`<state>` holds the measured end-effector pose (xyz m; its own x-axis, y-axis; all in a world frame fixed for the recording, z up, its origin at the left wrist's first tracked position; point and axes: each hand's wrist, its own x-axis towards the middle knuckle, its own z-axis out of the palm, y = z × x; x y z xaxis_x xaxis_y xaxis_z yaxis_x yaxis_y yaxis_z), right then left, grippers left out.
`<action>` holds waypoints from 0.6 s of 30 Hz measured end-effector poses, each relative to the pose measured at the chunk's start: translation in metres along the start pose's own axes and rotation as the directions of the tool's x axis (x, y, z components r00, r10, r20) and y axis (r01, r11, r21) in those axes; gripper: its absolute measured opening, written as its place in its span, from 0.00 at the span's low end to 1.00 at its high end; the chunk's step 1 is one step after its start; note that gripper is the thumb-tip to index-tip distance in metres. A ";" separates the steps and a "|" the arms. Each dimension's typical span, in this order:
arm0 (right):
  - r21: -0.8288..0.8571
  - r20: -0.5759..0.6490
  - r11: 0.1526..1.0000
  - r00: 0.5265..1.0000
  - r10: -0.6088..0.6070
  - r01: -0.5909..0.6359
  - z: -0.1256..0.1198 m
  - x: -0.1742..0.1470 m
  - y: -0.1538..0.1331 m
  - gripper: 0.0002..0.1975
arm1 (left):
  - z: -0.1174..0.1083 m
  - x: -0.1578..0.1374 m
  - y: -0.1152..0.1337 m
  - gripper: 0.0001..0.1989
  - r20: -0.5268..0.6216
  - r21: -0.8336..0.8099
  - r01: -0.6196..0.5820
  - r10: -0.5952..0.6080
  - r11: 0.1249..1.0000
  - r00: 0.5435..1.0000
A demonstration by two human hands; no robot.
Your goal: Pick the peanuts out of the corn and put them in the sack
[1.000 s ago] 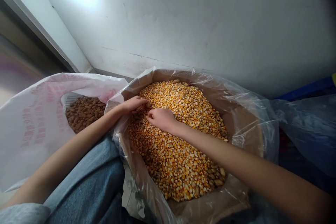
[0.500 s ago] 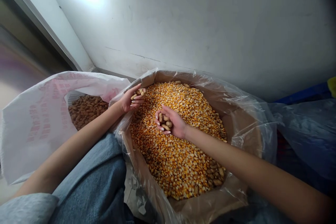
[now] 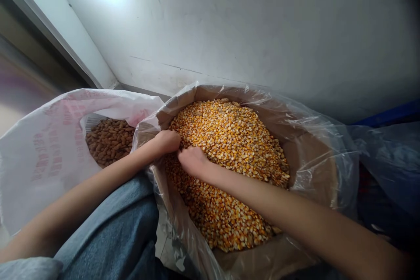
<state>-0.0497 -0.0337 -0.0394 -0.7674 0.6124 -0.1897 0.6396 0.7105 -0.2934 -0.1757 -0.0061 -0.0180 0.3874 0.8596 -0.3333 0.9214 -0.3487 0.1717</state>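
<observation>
Both my hands are closed, backs up, at the left edge of a heap of corn kernels [image 3: 229, 140]. My left hand [image 3: 168, 141] is curled just inside the rim of the lined bag [image 3: 311, 157]. Close beside it, my right hand [image 3: 193, 161] is bent down against the kernels. Their curled fingers hide what is in them; peanuts in the shell lay in both a moment earlier, and none are seen falling out. A few peanuts [image 3: 276, 230] show at the heap's lower right, partly behind my right forearm.
To the left stands a white sack [image 3: 55, 148] with pink print, holding shelled-looking brown peanuts or nuts [image 3: 111, 142]. A pale wall [image 3: 246, 30] rises behind the bags. Clear plastic [image 3: 387, 153] and a blue edge [image 3: 390, 113] lie at the right.
Both hands have turned from palm up, with peanuts showing, to backs up and closed. The right moved left, toward the left hand; the left dropped lower onto the corn's edge.
</observation>
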 end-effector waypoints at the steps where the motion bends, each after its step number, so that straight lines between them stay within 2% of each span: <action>1: 0.011 0.004 1.000 1.000 0.002 -0.003 0.003 0.002 0.000 0.11 | 0.002 0.001 0.000 0.10 0.005 0.007 0.018 -0.018 1.000 1.000; 5: 0.032 -0.004 0.999 1.000 0.028 -0.028 0.005 0.000 -0.001 0.11 | 0.010 0.006 0.002 0.08 -0.022 -0.024 0.094 -0.095 0.995 0.995; 8: 0.059 -0.031 0.995 0.996 0.080 -0.078 -0.002 -0.006 -0.001 0.10 | 0.007 0.006 0.002 0.09 -0.098 -0.181 0.096 -0.115 0.979 0.988; 9: 0.110 -0.042 0.988 0.992 0.117 -0.112 -0.005 -0.008 0.000 0.10 | 0.003 0.003 0.002 0.10 -0.123 -0.230 0.086 -0.117 0.969 0.986; 11: 0.330 -0.006 0.927 0.981 0.194 -0.181 -0.013 -0.015 0.005 0.09 | -0.011 -0.008 0.001 0.11 -0.164 -0.287 0.067 -0.118 0.955 0.979; 13: 0.612 0.138 0.748 0.966 0.217 -0.255 -0.025 -0.024 0.011 0.09 | -0.029 -0.031 -0.003 0.14 -0.219 -0.381 0.056 -0.149 0.923 0.964; 15: 0.799 0.287 0.499 0.942 0.176 -0.336 -0.043 -0.031 0.014 0.09 | -0.044 -0.063 -0.014 0.17 -0.290 -0.585 0.044 -0.259 0.810 0.921; 17: 0.886 0.323 0.304 0.936 0.141 -0.351 -0.064 -0.030 0.007 0.09 | -0.054 -0.096 -0.036 0.20 -0.299 -0.700 0.112 -0.432 0.705 0.851; 18: 0.915 0.291 0.252 0.949 0.124 -0.313 -0.075 -0.025 -0.001 0.09 | -0.055 -0.111 -0.051 0.21 -0.290 -0.715 0.186 -0.528 0.674 0.798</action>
<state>-0.0281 -0.0242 0.0356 -0.6616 0.5687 -0.4887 0.3608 -0.3298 -0.8724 -0.2679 -0.0631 0.0616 -0.1862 0.9786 -0.0877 0.6710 0.1918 0.7162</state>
